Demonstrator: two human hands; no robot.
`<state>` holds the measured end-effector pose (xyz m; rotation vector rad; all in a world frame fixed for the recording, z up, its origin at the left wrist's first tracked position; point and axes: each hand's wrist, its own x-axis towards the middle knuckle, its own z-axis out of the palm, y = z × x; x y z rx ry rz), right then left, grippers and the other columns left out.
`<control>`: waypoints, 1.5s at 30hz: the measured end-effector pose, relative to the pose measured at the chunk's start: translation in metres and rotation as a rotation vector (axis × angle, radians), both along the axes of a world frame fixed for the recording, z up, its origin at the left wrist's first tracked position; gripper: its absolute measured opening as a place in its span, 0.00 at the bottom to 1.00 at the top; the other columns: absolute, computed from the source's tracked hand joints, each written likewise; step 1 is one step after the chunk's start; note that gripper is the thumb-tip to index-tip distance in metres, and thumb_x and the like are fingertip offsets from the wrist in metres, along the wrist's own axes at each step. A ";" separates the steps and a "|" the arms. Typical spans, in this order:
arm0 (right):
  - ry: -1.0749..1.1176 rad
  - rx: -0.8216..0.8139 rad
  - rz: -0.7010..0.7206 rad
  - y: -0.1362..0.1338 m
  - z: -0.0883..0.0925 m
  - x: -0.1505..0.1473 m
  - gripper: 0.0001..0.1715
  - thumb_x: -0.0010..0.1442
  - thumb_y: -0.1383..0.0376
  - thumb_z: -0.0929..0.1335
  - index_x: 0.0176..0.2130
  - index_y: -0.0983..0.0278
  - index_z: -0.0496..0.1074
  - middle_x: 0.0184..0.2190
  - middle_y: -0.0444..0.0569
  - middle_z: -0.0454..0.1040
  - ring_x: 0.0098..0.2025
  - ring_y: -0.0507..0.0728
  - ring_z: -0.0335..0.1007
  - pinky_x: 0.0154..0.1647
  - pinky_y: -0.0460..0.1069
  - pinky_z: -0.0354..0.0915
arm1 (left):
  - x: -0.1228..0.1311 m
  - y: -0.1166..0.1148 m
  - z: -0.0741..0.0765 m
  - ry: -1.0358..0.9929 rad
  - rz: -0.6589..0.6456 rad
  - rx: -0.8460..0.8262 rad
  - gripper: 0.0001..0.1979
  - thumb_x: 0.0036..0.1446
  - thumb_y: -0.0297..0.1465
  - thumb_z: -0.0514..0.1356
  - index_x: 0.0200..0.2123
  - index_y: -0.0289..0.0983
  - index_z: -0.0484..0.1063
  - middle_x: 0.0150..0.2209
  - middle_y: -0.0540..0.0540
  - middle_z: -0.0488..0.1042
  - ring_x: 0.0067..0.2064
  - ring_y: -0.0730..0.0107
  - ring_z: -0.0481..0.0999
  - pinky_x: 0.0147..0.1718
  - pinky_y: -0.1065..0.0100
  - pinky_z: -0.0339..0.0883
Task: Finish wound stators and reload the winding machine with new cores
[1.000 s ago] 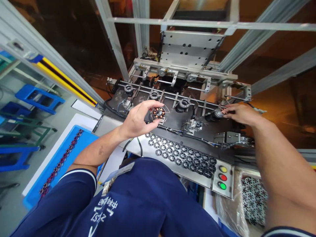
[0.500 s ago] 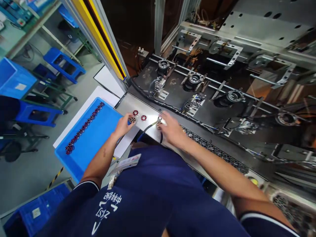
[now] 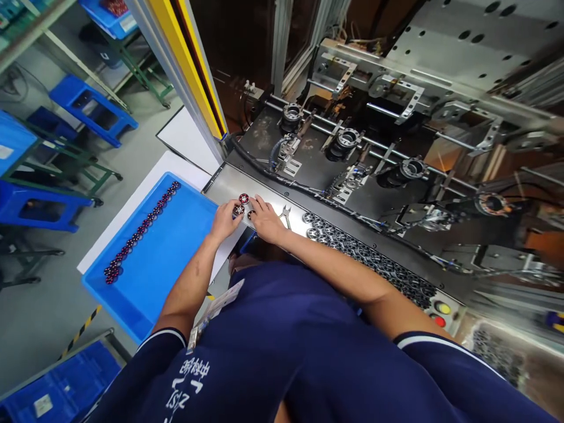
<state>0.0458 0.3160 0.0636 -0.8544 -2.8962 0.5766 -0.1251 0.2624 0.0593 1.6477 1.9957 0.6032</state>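
Note:
Over the metal ledge (image 3: 225, 187), my left hand (image 3: 225, 220) pinches a small round motor stator (image 3: 238, 210) between thumb and fingers. Close beside it, my right hand (image 3: 267, 222) has its fingertips closed on another dark stator (image 3: 251, 215), partly hidden by the fingers. A red-rimmed stator (image 3: 244, 199) lies on the ledge just beyond both hands. To the right of my right hand, side cutters (image 3: 286, 216) lie on the metal with their jaws apart, touched by neither hand.
A blue tray (image 3: 147, 320) at the left holds a slanting row of red-and-black stators (image 3: 140, 232). Many grey slotted rings (image 3: 365, 258) line the ledge to the right, ending near yellow and red buttons (image 3: 442, 308). Behind the ledge stands a machine with ring-shaped fixtures (image 3: 348, 138).
My right hand has left the side cutters on the ledge and moved left to a stator. My left hand stays at its stator. The camera view has shifted slightly.

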 end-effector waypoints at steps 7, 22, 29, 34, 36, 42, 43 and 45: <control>0.133 0.015 -0.090 -0.011 0.008 0.027 0.18 0.66 0.74 0.60 0.49 0.70 0.76 0.65 0.64 0.65 0.70 0.68 0.54 0.62 0.64 0.62 | -0.003 -0.005 0.010 0.007 -0.033 0.015 0.13 0.56 0.31 0.62 0.46 0.38 0.70 0.45 0.41 0.80 0.49 0.57 0.79 0.53 0.58 0.72; 0.052 0.080 -0.465 -0.088 -0.005 0.219 0.16 0.69 0.63 0.62 0.46 0.66 0.77 0.46 0.61 0.74 0.47 0.66 0.68 0.45 0.59 0.67 | 0.045 -0.012 0.063 -0.015 0.010 0.356 0.17 0.59 0.36 0.64 0.50 0.38 0.72 0.47 0.41 0.80 0.47 0.60 0.81 0.50 0.57 0.76; -0.002 0.055 -0.267 -0.072 -0.004 0.211 0.11 0.67 0.67 0.64 0.46 0.65 0.75 0.50 0.60 0.74 0.48 0.65 0.67 0.48 0.58 0.63 | 0.064 -0.008 0.067 -0.019 -0.099 0.369 0.15 0.60 0.35 0.63 0.50 0.38 0.73 0.45 0.42 0.81 0.47 0.61 0.81 0.49 0.59 0.76; 0.037 0.035 -0.084 -0.056 -0.004 0.209 0.11 0.66 0.71 0.63 0.40 0.64 0.75 0.40 0.56 0.76 0.40 0.60 0.68 0.44 0.55 0.64 | 0.072 -0.023 0.063 -0.186 -0.079 0.213 0.13 0.59 0.36 0.64 0.47 0.38 0.74 0.46 0.41 0.81 0.50 0.57 0.80 0.54 0.55 0.72; 0.074 0.035 -0.032 -0.048 0.002 0.202 0.11 0.66 0.70 0.63 0.39 0.65 0.76 0.38 0.56 0.76 0.39 0.60 0.68 0.43 0.55 0.65 | 0.080 -0.029 0.061 -0.355 -0.101 0.035 0.16 0.57 0.39 0.66 0.46 0.39 0.75 0.47 0.40 0.80 0.50 0.56 0.79 0.55 0.53 0.72; 0.324 0.055 -0.013 -0.020 0.070 0.149 0.18 0.69 0.59 0.62 0.51 0.63 0.73 0.46 0.56 0.77 0.47 0.61 0.72 0.50 0.57 0.69 | 0.116 -0.027 0.064 -0.849 -0.195 -0.170 0.31 0.62 0.55 0.54 0.57 0.38 0.69 0.47 0.38 0.79 0.41 0.62 0.82 0.41 0.61 0.77; 0.408 0.048 -0.019 -0.016 0.084 0.139 0.18 0.69 0.59 0.61 0.52 0.62 0.73 0.46 0.55 0.77 0.48 0.60 0.72 0.50 0.57 0.70 | 0.119 -0.024 0.068 -0.960 -0.164 -0.164 0.33 0.61 0.57 0.54 0.58 0.38 0.68 0.46 0.38 0.79 0.42 0.62 0.82 0.41 0.60 0.77; 0.574 0.026 -0.033 -0.010 0.105 0.125 0.18 0.70 0.59 0.61 0.52 0.62 0.73 0.44 0.54 0.79 0.47 0.60 0.73 0.49 0.57 0.71 | 0.123 -0.020 0.077 -1.170 -0.077 -0.146 0.36 0.57 0.59 0.57 0.59 0.40 0.65 0.46 0.40 0.79 0.44 0.60 0.81 0.42 0.59 0.76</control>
